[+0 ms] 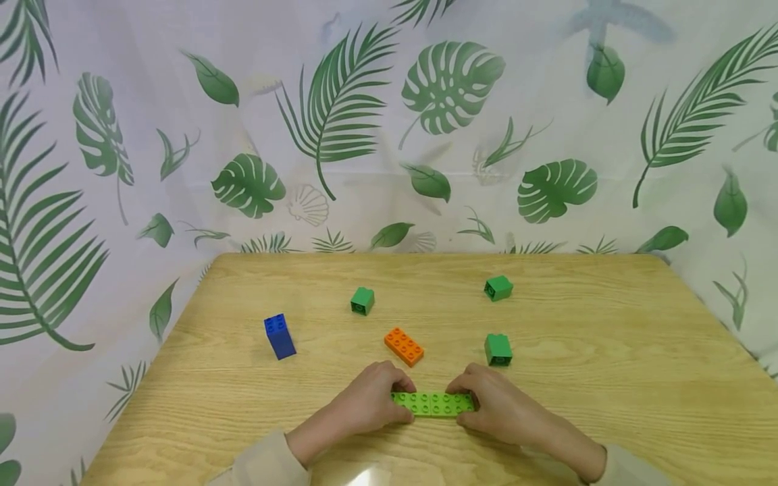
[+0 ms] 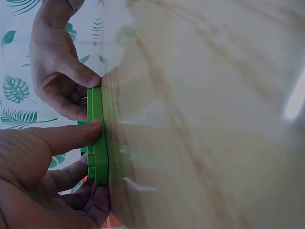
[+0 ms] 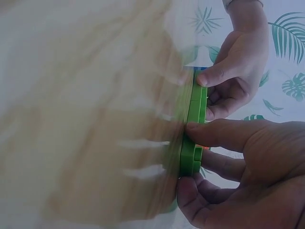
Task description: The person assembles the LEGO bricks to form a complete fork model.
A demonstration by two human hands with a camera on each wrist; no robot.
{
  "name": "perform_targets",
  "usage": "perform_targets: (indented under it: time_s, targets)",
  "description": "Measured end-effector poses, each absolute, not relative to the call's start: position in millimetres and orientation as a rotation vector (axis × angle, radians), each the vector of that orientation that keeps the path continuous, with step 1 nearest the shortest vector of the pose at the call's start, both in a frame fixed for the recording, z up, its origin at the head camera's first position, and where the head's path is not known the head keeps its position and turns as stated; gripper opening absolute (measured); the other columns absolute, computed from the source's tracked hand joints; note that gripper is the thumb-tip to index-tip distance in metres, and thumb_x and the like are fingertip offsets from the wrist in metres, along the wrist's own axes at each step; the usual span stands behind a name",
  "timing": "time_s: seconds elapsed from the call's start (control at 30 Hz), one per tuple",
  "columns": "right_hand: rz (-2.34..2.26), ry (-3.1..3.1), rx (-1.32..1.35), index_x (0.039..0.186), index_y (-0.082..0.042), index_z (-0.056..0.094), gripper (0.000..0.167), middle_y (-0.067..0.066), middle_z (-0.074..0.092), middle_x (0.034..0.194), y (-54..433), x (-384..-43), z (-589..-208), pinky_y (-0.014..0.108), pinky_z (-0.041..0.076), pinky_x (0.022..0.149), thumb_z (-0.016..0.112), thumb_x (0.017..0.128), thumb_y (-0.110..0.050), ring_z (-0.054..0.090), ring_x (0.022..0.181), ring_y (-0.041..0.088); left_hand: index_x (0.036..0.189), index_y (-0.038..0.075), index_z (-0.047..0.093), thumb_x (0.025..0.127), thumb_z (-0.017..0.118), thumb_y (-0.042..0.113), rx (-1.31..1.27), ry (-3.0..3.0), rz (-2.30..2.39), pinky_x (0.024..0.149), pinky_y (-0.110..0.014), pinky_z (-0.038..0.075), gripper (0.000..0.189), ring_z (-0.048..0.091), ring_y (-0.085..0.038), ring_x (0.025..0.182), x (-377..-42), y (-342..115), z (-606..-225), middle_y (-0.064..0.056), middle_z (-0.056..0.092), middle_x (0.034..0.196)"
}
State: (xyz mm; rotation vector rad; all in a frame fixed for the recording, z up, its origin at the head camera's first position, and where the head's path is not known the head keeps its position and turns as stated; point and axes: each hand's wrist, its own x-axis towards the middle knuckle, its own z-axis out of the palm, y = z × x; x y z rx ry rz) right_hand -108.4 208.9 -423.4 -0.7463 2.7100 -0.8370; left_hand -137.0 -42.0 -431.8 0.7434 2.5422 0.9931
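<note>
Gripping two lime-green studded plastic bricks (image 1: 431,405), touching end to end at lower centre of head frame, with left hand (image 1: 378,399) at left, right hand (image 1: 497,407) at right. Just above: orange studded plastic brick (image 1: 404,347). Further left: tall blue plastic block (image 1: 281,337).

Leaf-printed cloth (image 1: 389,135) hangs behind a wood-grained table (image 1: 583,351).

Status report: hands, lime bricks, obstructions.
Left hand and right hand pinch opposite ends. Two lime bricks end to end, studs up. Orange brick beyond, seemingly no obstacle.
</note>
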Motion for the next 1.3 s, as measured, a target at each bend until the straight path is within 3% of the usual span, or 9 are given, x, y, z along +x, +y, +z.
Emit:
perform_targets:
  time_s: [0.87,1.3]
  targets:
    - [-0.833,2.721,-0.745,0.115,-0.006,0.075,0.035,-0.005,0.057,0.099,208.5,-107.9,-422.3,0.028,0.044,0.074,0.087,0.083,-0.014,0.048,0.085,0.008,0.107,0.009,0.078,0.079,0.092,0.017,0.732,2.542,0.985,0.083,-0.027,0.046,0.032,0.054,-0.01,0.092,-134.9,-42.9,-430.3,0.005,0.064,0.096]
    - [-0.867,2.708,-0.763,0.115,-0.005,0.074,0.036,-0.005,0.054,0.091,210.7,-108.9,-424.1,0.025,0.039,0.066,0.088,0.083,-0.016,0.043,0.076,0.007,0.107,0.009,0.078,0.078,0.092,0.017,0.735,2.564,0.976,0.083,-0.028,0.046,0.033,0.054,-0.011,0.091,-133.8,-42.9,-431.6,0.005,0.063,0.095]
